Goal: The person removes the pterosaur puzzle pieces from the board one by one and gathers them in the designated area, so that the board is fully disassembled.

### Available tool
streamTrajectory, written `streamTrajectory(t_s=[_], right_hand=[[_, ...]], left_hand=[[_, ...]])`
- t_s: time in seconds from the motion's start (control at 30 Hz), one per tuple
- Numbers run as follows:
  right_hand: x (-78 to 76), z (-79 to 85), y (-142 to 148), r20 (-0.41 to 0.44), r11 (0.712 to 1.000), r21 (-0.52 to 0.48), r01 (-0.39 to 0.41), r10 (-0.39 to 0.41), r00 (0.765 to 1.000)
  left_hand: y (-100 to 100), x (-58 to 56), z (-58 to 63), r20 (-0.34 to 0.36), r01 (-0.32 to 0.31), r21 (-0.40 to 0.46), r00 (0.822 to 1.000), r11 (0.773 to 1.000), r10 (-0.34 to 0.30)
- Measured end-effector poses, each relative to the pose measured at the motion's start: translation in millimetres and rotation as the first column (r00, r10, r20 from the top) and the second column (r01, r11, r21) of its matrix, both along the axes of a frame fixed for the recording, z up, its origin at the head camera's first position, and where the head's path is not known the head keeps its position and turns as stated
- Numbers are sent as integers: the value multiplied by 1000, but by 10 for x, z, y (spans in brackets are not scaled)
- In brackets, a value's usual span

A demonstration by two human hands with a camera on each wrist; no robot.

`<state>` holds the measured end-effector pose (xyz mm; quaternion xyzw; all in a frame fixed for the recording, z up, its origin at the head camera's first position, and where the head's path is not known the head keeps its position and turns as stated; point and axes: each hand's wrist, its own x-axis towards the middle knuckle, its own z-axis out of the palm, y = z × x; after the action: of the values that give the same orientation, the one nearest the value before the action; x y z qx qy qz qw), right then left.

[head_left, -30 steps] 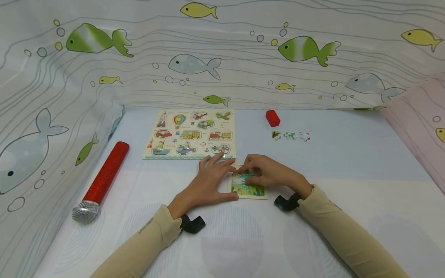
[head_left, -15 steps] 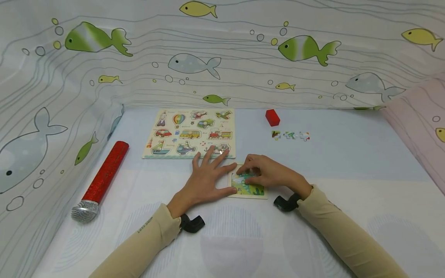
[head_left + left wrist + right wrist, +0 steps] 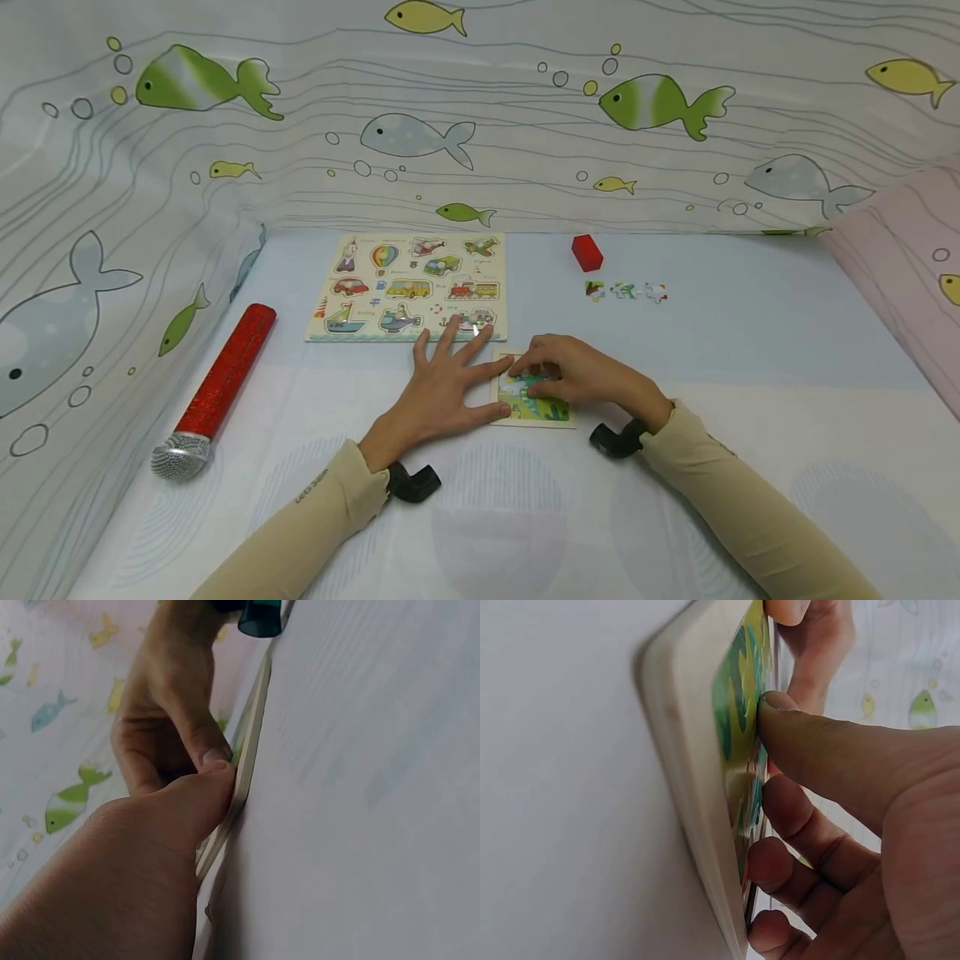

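A small square jigsaw board (image 3: 536, 422) with a green and blue picture lies flat on the table. My left hand (image 3: 442, 392) is spread beside it, with the thumb and index fingertips on its left edge. The middle fingers of this hand reach over the lower edge of a larger vehicle puzzle board (image 3: 318, 321). My right hand (image 3: 581, 371) is over the small board with curled fingers, thumb and index on either side of a pale jigsaw piece (image 3: 517, 387). In the right wrist view its thumb and fingertips meet the picture surface (image 3: 739, 712) of the board.
Three loose jigsaw pieces (image 3: 626, 291) lie in a row at the back right, below a red block (image 3: 587, 252). On the left lies a red toy microphone (image 3: 217, 392). A fish-print cloth (image 3: 525, 158) stands behind the table.
My left hand has shifted slightly left and its fingers have spread, uncovering more of the small board's left side. The right hand stays almost still at the jigsaw piece.
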<state>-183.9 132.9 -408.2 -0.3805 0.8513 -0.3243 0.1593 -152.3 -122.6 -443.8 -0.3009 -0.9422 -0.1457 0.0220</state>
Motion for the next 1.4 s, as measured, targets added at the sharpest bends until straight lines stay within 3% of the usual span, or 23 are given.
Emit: streamTrajectory(t_s=[1.0, 1.4], right_hand=[[44, -1, -20, -23, 999, 8, 36, -36, 999], [42, -5, -12, -29, 999, -36, -6, 5, 1000]], left_hand=[[16, 3, 19, 0, -7, 11, 1000, 1000, 7], [7, 11, 11, -24, 0, 16, 1000, 1000, 0]])
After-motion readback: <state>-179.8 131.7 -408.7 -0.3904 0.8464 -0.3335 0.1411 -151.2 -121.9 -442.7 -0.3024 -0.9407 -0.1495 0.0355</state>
